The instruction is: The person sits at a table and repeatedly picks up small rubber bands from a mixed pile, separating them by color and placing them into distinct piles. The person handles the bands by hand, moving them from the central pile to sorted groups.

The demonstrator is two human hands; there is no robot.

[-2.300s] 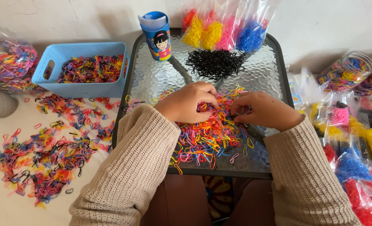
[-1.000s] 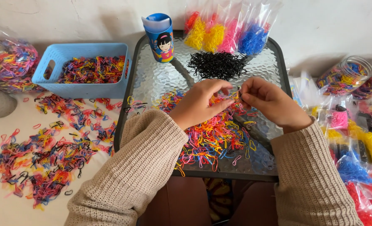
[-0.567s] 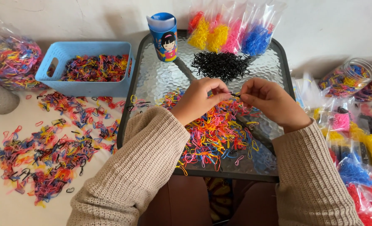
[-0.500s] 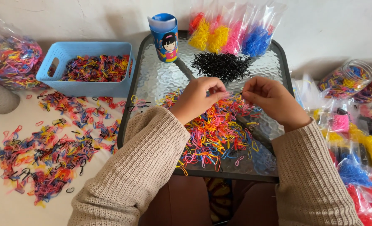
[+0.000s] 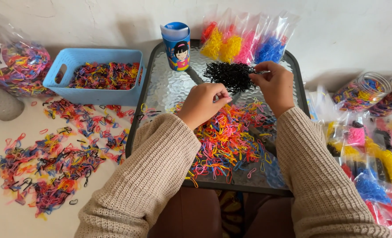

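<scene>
A loose heap of small multicoloured elastic bands lies on the glass-topped tray table. Behind it sits a pile of black bands. My left hand hovers over the far edge of the coloured heap, with fingertips pinched together; I cannot make out anything in them. My right hand is raised at the right edge of the black pile, thumb and fingers pinched on what looks like a thin black band.
A blue cartoon cup and bags of sorted bands stand at the table's back. A blue basket of mixed bands, a big bag and scattered bands lie left. Jars and packets are right.
Both hands lifted from the coloured heap. My right hand moved away from the left and back to the black pile's edge. My left hand stayed over the heap.
</scene>
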